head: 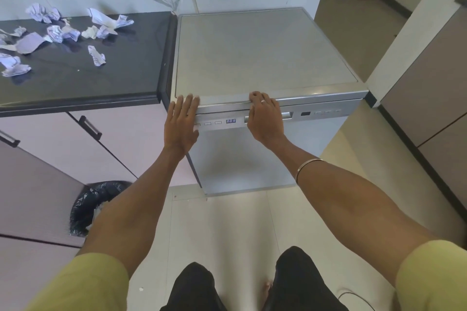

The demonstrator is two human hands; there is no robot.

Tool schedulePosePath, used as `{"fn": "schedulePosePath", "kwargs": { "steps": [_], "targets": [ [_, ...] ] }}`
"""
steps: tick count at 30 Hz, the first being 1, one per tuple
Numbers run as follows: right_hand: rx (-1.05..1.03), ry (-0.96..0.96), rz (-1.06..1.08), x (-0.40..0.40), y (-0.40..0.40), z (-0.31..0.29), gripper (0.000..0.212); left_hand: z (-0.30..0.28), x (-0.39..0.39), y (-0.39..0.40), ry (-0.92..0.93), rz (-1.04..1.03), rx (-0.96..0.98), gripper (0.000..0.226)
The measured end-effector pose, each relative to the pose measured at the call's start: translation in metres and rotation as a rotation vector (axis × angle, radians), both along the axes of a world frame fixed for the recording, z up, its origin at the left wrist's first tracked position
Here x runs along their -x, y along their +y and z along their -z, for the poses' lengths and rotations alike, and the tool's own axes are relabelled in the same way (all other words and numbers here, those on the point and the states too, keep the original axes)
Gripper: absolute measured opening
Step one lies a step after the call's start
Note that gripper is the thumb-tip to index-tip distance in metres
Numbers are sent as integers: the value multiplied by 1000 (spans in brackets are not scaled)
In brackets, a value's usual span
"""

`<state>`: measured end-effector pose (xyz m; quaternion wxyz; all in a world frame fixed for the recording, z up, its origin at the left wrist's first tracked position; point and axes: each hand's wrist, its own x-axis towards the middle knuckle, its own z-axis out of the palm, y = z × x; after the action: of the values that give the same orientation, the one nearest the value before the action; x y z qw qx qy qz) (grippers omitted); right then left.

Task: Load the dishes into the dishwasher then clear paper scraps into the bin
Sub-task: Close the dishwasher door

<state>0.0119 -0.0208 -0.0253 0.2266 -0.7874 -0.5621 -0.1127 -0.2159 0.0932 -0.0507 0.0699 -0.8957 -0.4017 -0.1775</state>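
Observation:
A silver dishwasher [265, 58] stands with its door up against the body, and its control panel shows a lit display [230, 121]. My left hand [182, 121] lies flat with straight fingers against the door's top left corner. My right hand [265, 116] covers the door handle [286, 115], its fingers bent over the door's top edge. Several crumpled paper scraps [63, 33] lie on the black countertop [101, 78] to the left. A bin lined with a black bag [93, 207] stands on the floor at lower left. No dishes are in view.
Pale cabinet doors with dark handles [89, 127] run below the countertop. A marble wall stands behind. Tall grey cabinets [429, 108] stand on the right, with a tiled floor passage between them and the dishwasher. My feet are on the floor in front.

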Motion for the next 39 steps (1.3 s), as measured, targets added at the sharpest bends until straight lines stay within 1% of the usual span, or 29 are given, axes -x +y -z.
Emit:
{"fn": "schedulePosePath", "kwargs": {
  "steps": [1,2,3,6,8,10,12,14,16,20,22,29,34,39],
  "targets": [
    [29,13,-16,0,-1,-5,45,-4,2,-3,36,0,39,105],
    [63,27,-33,0,-3,-10,46,-7,4,-6,61,4,66,108],
    [103,39,-49,-1,-4,-16,46,-11,5,-7,72,15,78,107],
    [222,115,-26,-4,-2,-40,42,-31,10,-8,72,70,39,85],
    [254,142,-7,-5,-2,-52,49,-49,10,-11,18,85,61,71],
    [280,138,-20,-3,-7,-59,54,-64,10,-14,-22,101,92,57],
    [321,107,-36,2,-14,-64,53,-75,11,-16,0,89,118,49],
    [349,54,-40,5,-18,-71,53,-84,14,-20,-1,30,176,48],
    [362,39,-30,9,-22,-81,55,-92,20,-27,-14,-15,220,48],
    [363,46,-33,16,-30,-112,58,-112,30,-50,-31,-38,251,46],
    [357,33,-27,19,-34,-128,55,-123,35,-61,-32,-41,269,47],
    [342,21,-2,26,-47,-170,50,-164,37,-76,-14,-41,273,48],
    [381,19,14,28,-58,-184,46,-181,34,-80,7,-59,269,50],
    [407,18,15,31,-63,-192,46,-188,32,-88,28,-87,294,50]
  ]
}}
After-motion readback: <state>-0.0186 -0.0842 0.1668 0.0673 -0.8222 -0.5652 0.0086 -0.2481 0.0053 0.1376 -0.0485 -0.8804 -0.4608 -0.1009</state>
